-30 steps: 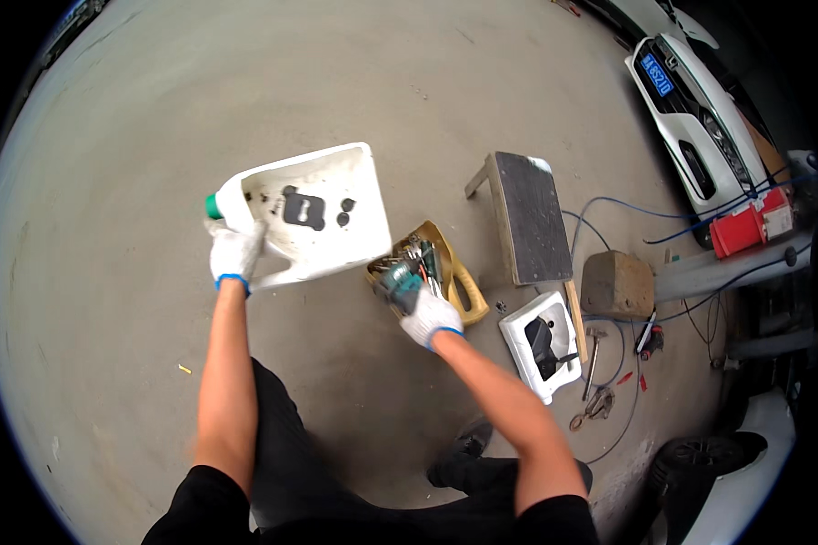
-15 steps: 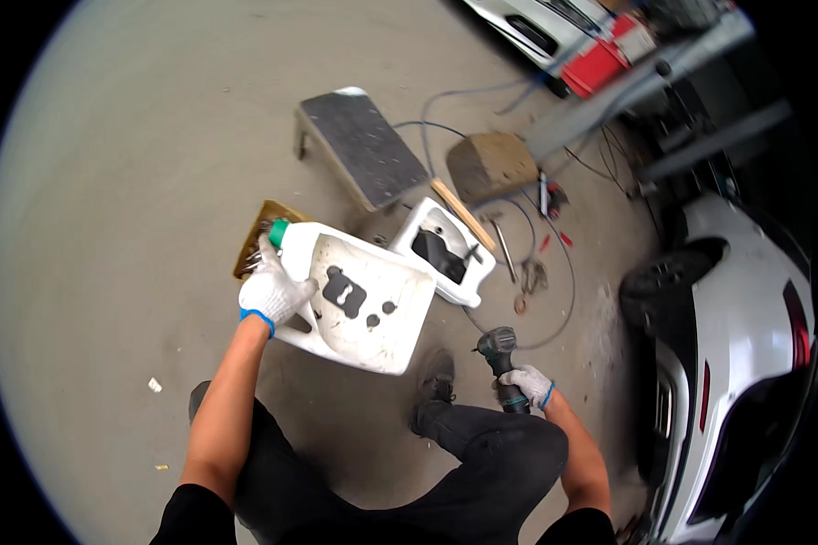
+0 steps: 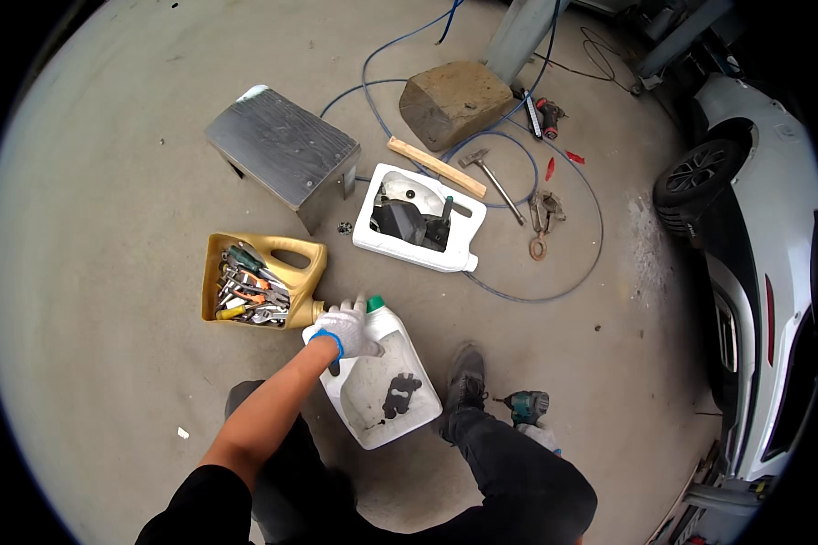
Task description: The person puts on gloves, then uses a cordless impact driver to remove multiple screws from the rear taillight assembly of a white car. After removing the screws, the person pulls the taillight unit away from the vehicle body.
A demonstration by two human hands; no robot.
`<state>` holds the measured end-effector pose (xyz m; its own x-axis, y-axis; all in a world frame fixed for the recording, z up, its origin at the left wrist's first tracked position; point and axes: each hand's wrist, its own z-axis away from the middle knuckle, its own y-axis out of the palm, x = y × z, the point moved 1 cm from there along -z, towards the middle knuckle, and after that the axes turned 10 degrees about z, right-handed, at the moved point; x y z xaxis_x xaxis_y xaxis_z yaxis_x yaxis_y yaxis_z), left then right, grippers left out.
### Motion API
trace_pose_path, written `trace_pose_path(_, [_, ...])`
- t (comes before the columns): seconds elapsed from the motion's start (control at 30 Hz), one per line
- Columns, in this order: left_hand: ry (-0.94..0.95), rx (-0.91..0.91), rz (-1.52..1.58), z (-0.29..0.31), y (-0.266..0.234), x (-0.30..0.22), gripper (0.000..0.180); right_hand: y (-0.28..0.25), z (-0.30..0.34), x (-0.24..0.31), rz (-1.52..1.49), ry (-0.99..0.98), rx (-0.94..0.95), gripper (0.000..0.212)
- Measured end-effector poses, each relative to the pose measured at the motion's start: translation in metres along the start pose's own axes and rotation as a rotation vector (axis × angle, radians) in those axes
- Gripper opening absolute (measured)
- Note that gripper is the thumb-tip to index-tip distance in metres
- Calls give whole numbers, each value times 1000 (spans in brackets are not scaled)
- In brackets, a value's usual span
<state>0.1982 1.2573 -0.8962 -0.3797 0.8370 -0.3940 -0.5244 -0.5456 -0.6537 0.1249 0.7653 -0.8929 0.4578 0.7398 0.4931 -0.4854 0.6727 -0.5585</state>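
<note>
My left hand (image 3: 347, 330), in a white knitted glove with a blue cuff, lies over the handle and neck of a white plastic jug (image 3: 418, 419) with a green cap. Its fingers are stretched out and spread. The jug's side is cut away; inside lie black plate-like parts (image 3: 402, 396) and dirt. It rests on the floor between my feet. Low at the right, my right hand (image 3: 542, 438) is closed round a dark green cordless power driver (image 3: 525, 406), its tip pointing left. My knee hides part of that hand. A golden cut-open jug (image 3: 310, 284) holds pliers, screwdrivers and wrenches beside my left hand.
Ahead stand a grey step stool (image 3: 286, 145), another cut-open white jug (image 3: 417, 260) with black parts, and a stone-like block (image 3: 454, 100). A wood strip (image 3: 436, 166), a hammer (image 3: 500, 186) and a blue hose (image 3: 600, 232) lie near. A silver car (image 3: 773, 173) stands right.
The white jug has come nearer to me and turned, and my left fingers have spread over its neck. My right hand has moved lower with the power driver. The view has shifted.
</note>
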Motion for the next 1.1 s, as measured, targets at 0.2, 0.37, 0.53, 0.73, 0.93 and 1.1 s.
trace_pose_path(0.2, [364,-619,-120,-92,-29,-36,73,-10,-44,-35,-416,357,113,26])
trace_pose_path(0.37, [292,-593,-185,-151,-9,-52,49,2,-78,-103,-340,535,-56,38])
trace_pose_path(0.53, [342,-660,-123,-140,3,-38,27,25,-79,-118,-562,445,-228,39])
trace_pose_path(0.73, [97,-359,-86,-99,-6,-48,53,32,-93,-119,-693,384,-264,40])
trace_pose_path(0.93, [-167,-211,-81,-129,-18,-89,95,42,-98,-117,-309,405,-324,58])
trace_pose_path(1.1, [-246,-231,21,-133,-26,-86,84,44,-94,-123,-318,348,-290,60])
